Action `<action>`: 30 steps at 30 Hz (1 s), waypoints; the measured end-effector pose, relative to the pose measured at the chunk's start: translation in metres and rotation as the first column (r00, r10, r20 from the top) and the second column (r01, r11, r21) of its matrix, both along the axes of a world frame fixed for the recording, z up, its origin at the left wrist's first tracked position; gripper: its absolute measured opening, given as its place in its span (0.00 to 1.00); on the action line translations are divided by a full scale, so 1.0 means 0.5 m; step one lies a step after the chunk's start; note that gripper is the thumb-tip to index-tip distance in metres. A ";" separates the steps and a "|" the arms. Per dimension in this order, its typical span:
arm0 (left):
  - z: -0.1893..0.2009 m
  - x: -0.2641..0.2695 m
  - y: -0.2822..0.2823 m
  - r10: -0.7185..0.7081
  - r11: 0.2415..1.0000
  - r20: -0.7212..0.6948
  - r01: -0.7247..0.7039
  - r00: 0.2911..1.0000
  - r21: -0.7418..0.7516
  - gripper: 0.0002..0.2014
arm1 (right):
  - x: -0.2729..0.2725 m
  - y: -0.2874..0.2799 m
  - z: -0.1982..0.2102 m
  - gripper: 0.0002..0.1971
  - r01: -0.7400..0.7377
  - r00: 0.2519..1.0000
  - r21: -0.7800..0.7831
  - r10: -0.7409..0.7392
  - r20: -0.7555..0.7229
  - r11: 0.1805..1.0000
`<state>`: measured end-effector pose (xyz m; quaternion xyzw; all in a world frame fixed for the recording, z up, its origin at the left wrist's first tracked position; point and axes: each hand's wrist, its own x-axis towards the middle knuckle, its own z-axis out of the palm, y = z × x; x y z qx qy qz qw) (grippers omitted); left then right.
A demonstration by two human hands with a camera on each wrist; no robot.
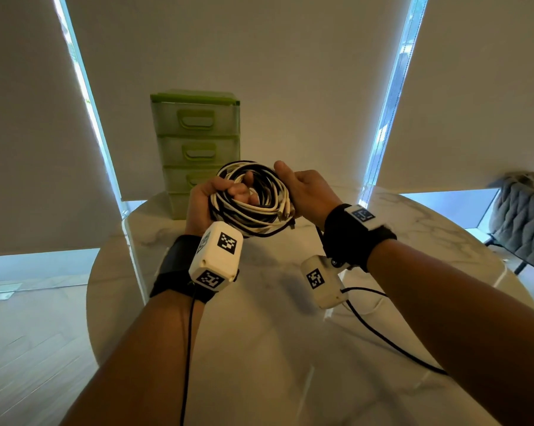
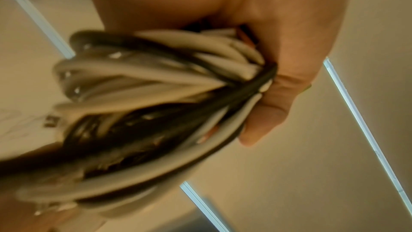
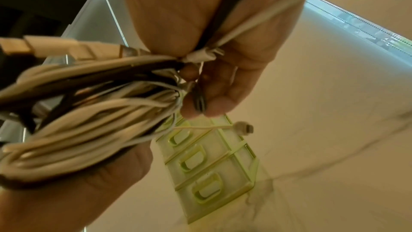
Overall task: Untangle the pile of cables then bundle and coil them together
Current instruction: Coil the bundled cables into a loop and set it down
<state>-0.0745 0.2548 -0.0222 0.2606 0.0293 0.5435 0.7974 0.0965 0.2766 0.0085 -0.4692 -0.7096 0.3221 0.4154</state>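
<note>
A round coil of black and white cables [image 1: 253, 207] is held in the air above the marble table [image 1: 259, 333]. My left hand [image 1: 210, 198] grips the coil's left side, fingers curled through its middle; the left wrist view shows the bundle of cables [image 2: 156, 94] clamped in that hand [image 2: 278, 77]. My right hand [image 1: 302, 186] holds the coil's right side, thumb on top. In the right wrist view the right hand [image 3: 214, 84] pinches the gathered strands [image 3: 89, 112], and a white plug end [image 3: 243, 128] hangs loose below them.
A green plastic drawer unit [image 1: 198, 149] stands at the far side of the table behind the coil. A grey padded chair [image 1: 520, 216] is at the right. Roller blinds cover the windows behind. Black sensor cords trail from both wrists.
</note>
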 end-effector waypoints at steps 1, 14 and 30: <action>0.001 -0.001 0.000 0.000 1.000 -0.006 0.000 1.000 -0.001 0.22 | -0.001 0.000 -0.003 0.32 0.001 1.000 0.027 -0.001 0.000 1.000; -0.006 0.005 0.016 0.165 0.986 0.008 -0.165 0.986 0.025 0.26 | -0.039 -0.026 -0.036 0.21 -0.337 0.622 -0.463 -0.176 -0.763 0.820; 0.017 0.024 0.011 0.646 0.726 -0.350 -0.687 0.678 0.009 0.07 | -0.021 -0.187 0.052 0.14 -0.280 0.530 -0.144 0.278 0.801 0.949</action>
